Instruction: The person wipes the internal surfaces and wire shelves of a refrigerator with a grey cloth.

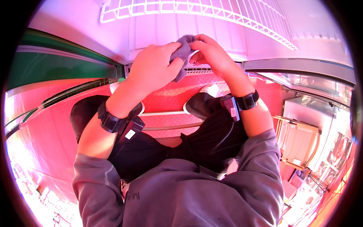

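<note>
A grey cloth hangs bunched between my two hands, in front of the inside of a white cabinet. My left hand grips it from the left, thumb against its near side and fingertips hidden behind the folds. With curled fingers, my right hand pinches the cloth's upper right edge. The lower end of the cloth droops over the cabinet's front sill.
A white wire shelf juts across above my hands. A green panel stands at the left and a glass door at the right. Below lies red diamond-plate flooring. A folding chair leans further right.
</note>
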